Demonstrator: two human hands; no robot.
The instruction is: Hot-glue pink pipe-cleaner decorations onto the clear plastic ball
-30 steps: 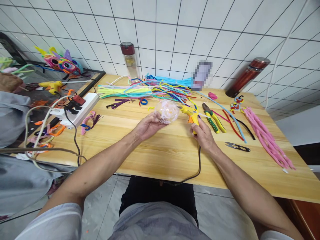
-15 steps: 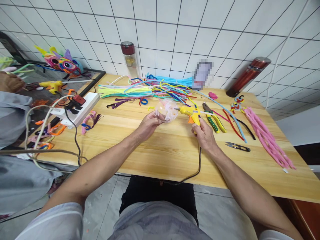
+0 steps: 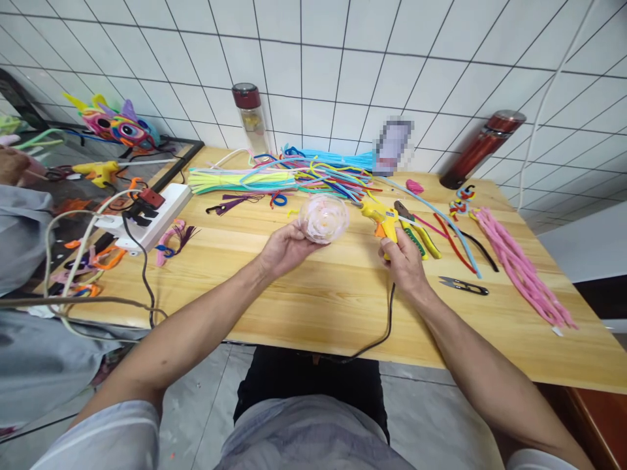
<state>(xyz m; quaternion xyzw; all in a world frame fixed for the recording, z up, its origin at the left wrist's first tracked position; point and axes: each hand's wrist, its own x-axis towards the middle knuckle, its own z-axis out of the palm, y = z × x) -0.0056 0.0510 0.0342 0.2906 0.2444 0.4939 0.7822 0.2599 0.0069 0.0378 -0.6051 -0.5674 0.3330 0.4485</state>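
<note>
My left hand is closed on the lower left rim of a clear, round, ball-like piece with pale pink and whitish markings, held above the wooden table. In my right hand is a yellow hot glue gun, my fingers wrapped round its handle by the orange trigger. The nozzle points left, a short gap away from the clear ball. A white glue stick pokes out behind the gun, and a black cord hangs down from the grip. Pliers with green and yellow handles lie just behind the gun.
Bundles of coloured pipe cleaners lie along the back. Thread snips and pink pipe cleaners are at the right. A white power strip sits left, near a co-worker's hand. A red flask leans against the wall.
The glue gun has drawn back to the right, its nozzle off the clear ball. My left hand has turned the ball so its round face shows more.
</note>
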